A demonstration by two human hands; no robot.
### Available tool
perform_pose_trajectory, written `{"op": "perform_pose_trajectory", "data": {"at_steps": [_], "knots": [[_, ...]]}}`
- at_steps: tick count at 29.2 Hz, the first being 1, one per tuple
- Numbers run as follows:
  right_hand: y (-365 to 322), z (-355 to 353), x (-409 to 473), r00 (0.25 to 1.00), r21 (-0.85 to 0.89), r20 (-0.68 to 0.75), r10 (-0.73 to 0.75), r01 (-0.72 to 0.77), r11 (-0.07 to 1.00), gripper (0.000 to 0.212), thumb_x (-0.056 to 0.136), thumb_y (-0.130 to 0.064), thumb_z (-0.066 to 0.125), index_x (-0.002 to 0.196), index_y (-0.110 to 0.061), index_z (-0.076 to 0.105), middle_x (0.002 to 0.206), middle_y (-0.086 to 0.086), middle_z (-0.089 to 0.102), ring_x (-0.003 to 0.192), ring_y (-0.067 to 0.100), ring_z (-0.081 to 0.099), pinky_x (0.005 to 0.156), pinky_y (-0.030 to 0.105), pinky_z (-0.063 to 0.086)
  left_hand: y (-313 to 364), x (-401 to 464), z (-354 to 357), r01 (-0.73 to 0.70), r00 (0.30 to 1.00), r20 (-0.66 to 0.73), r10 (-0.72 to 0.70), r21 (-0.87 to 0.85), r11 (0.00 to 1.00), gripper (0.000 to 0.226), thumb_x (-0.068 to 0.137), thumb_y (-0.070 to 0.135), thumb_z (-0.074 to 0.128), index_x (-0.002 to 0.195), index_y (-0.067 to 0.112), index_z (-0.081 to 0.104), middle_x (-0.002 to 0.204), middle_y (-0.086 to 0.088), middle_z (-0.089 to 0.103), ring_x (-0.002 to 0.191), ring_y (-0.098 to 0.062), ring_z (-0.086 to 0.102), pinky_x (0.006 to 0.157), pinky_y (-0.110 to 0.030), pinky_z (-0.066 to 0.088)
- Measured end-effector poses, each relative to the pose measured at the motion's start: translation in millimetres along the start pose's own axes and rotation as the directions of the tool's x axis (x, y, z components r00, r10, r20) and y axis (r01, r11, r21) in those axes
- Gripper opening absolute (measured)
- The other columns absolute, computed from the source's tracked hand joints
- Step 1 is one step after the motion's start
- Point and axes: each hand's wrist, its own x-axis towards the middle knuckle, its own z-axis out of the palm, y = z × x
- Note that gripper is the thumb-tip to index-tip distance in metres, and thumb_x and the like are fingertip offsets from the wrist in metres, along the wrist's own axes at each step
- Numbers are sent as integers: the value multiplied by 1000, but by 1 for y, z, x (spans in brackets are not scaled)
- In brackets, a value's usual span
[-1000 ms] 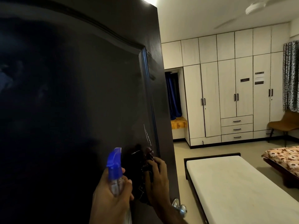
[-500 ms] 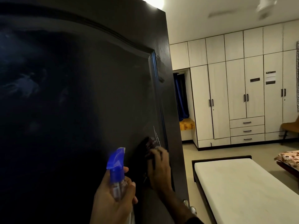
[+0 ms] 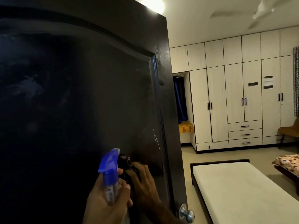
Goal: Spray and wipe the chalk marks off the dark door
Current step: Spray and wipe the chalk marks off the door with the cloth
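A pale built-in wardrobe with dark handles fills the far wall, three drawers stacked low in its middle section. To its left a dark blue curtain hangs in a recess above a small yellow wooden shelf; to its right stand a brown chair and a patterned curtain. In front of the wardrobe lie a low bed with a bare white mattress and a floral-covered bed, with a white ceiling fan overhead.

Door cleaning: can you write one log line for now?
left hand: holds spray bottle | right hand: presses cloth on door | chalk mark: remains
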Motion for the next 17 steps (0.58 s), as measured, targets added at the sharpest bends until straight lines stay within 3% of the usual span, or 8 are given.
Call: {"op": "perform_pose_trajectory", "data": {"at_steps": [2,5,7,9,13,17], "knots": [[9,-7,10,995,-14,-84,48,-49,999,53,85,-27,79,131,-28,53,141,0,44,114,17,56,91,27,55,0,-5,1,-12,1000,11,12,42,999,31,84,-4,72,112,2,60,80,-5,69,63,-1,71,57,-17,55],[25,-22,39,951,68,-214,222,-212,975,37,91,-20,66,127,-20,56,137,2,41,108,21,59,79,34,60,3,-1,8,74,997,-9,-74,-67,995,42,81,-16,71,110,11,61,77,-23,66,62,-36,70,60,-41,56],[33,-31,68,932,84,-239,272,-260,962,31,96,-25,56,126,-15,59,136,7,46,109,20,57,80,35,59,10,4,12,107,994,-2,-107,-74,992,45,80,-18,69,112,11,59,84,-30,63,68,-47,66,66,-49,56],[37,-41,101,919,86,-266,290,-277,957,30,99,-29,50,126,-16,58,135,6,47,111,15,53,82,32,57,16,7,10,124,992,6,-124,-81,989,46,80,-20,67,111,13,56,88,-32,62,70,-48,64,68,-51,55],[39,-55,153,913,111,-298,279,-256,960,31,101,-32,48,128,-18,55,135,-2,40,113,11,48,80,21,51,25,11,7,126,992,2,-126,-117,985,45,80,-21,66,101,18,56,79,-28,61,57,-38,62,57,-41,52],[46,-52,154,884,134,-316,345,-318,938,35,101,-38,43,131,-24,52,137,-5,38,115,7,45,78,13,46,24,15,7,124,992,-17,-127,-122,985,48,79,-20,68,99,23,57,79,-26,63,59,-40,64,62,-45,53]]}}
